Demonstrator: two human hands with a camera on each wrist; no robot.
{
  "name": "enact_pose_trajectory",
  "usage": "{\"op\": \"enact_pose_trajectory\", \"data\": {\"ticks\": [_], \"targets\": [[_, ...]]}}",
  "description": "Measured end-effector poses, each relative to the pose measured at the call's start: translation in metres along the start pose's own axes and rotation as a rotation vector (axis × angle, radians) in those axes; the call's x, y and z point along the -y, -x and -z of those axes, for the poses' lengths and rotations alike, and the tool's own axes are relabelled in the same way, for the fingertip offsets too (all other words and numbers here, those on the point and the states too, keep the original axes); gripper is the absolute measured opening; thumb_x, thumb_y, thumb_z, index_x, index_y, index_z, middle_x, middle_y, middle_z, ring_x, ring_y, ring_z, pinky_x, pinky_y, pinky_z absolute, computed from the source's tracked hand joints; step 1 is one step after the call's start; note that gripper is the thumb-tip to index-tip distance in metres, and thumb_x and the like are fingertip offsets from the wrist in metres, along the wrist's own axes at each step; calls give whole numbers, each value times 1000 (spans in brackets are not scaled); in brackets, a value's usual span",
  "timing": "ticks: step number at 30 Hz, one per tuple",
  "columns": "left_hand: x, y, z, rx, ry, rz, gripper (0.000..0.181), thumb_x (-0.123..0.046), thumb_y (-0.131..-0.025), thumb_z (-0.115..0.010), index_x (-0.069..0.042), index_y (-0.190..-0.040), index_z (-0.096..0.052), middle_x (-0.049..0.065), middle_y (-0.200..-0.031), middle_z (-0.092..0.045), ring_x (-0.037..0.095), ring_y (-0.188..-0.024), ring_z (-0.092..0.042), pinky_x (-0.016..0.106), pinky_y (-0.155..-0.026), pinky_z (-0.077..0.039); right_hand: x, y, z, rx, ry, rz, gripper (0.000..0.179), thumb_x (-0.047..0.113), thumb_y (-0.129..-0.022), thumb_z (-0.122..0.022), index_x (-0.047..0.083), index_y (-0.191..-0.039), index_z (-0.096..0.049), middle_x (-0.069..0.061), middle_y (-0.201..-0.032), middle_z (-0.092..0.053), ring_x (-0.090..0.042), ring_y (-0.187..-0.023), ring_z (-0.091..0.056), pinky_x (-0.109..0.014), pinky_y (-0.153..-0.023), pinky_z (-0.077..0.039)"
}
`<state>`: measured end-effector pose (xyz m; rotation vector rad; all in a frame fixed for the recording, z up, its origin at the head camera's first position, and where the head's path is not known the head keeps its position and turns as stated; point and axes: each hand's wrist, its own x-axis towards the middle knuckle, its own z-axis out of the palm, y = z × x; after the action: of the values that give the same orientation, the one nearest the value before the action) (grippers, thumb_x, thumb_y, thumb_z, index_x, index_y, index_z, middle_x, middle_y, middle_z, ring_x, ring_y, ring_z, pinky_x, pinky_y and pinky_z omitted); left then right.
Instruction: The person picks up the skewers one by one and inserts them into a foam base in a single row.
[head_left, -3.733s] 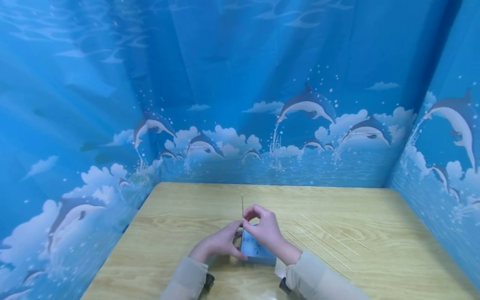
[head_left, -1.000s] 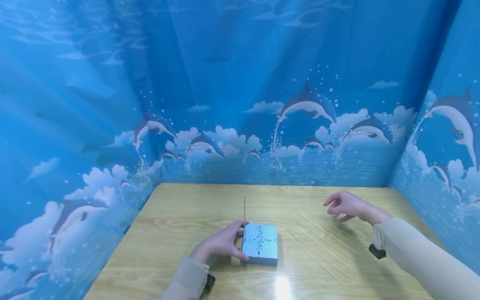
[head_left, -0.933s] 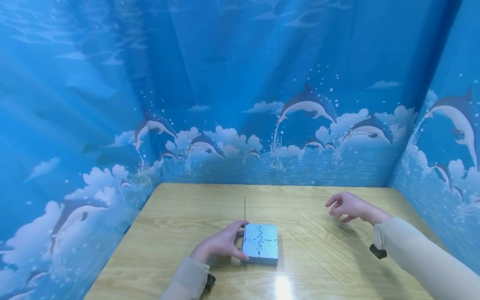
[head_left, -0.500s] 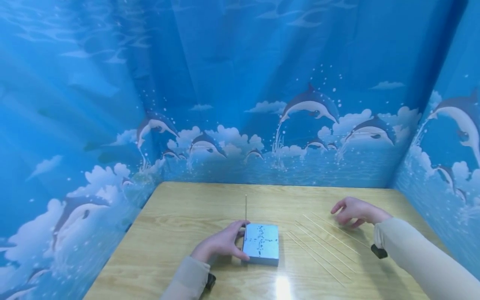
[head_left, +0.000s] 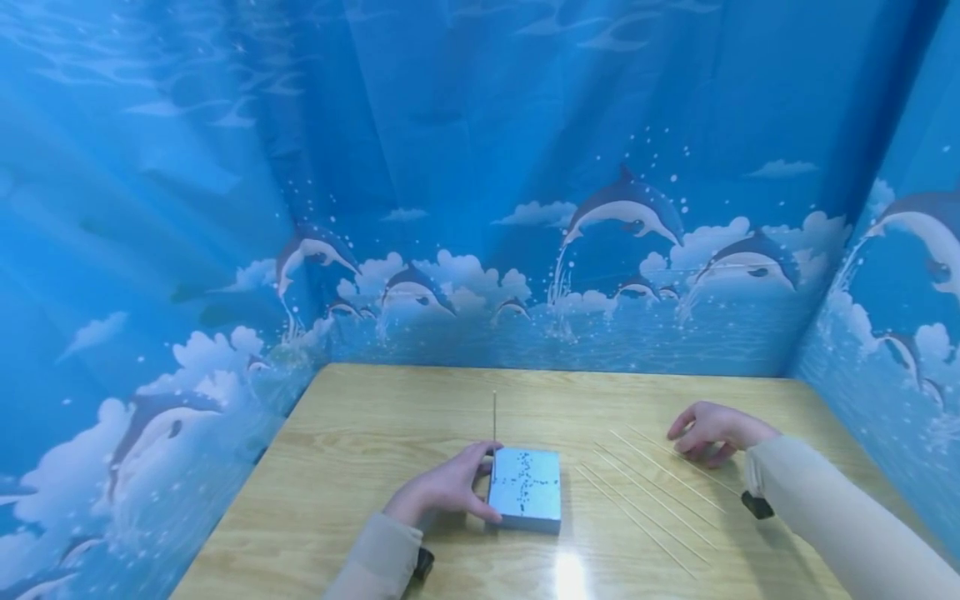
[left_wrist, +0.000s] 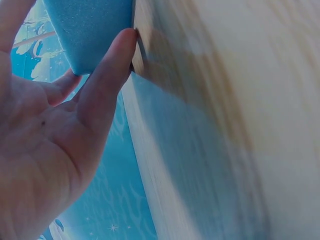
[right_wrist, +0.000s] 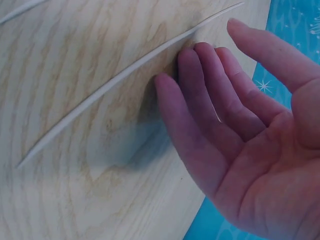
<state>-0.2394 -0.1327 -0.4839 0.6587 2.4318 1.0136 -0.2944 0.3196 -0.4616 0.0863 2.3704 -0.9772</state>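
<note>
A square light-blue foam block (head_left: 528,487), its top speckled with dark holes, sits on the table in the head view. My left hand (head_left: 446,485) holds its left side, thumb at the front corner and fingers at the back one. The left wrist view shows the thumb against the foam block (left_wrist: 95,30). One thin stick (head_left: 494,417) stands upright at the block's back left corner; its lower end is hidden. To the right, my right hand (head_left: 708,433) hovers low by the outermost bamboo skewer (right_wrist: 120,76), fingers loosely bent, thumb apart, nothing between them.
Several more skewers (head_left: 667,471) lie slanted and roughly parallel on the wooden table (head_left: 390,417), between the block and my right hand. A blue dolphin-print curtain (head_left: 465,208) hangs behind and along both sides.
My right hand has let go of the upright stick, moved right to the lying skewers and then sunk lower toward the outermost one. My left hand has stayed on the block.
</note>
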Motion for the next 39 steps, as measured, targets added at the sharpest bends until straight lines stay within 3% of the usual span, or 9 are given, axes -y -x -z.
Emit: {"op": "enact_pose_trajectory", "data": {"ticks": [10,29,39], "targets": [[1,-1,-1,3,-4,3,111,-30,-65,-91,-7,-153,-27,15,-157,-33,30,-138,-48,46,-120,-34,-4,-3,-7,-46,-33,-48,23,13,-79,-80,6,-97,-67,-3,-74,-70,-14,-66,-65,-30,-63,-58],[2,-1,1,-2,-4,-3,111,-31,-65,-91,-7,-153,-27,14,-156,-35,30,-138,-48,46,-120,-34,7,-3,-13,-58,100,-14,19,3,-73,-79,6,-86,-65,-3,-71,-65,-15,-64,-60,-29,-59,-55],[0,-1,0,2,-15,0,110,-32,-65,-91,-8,-152,-28,14,-156,-35,29,-138,-48,47,-120,-34,5,-3,-16,-32,92,-5,14,1,-72,-74,6,-84,-68,-1,-68,-63,-12,-62,-57,-28,-58,-55]]}}
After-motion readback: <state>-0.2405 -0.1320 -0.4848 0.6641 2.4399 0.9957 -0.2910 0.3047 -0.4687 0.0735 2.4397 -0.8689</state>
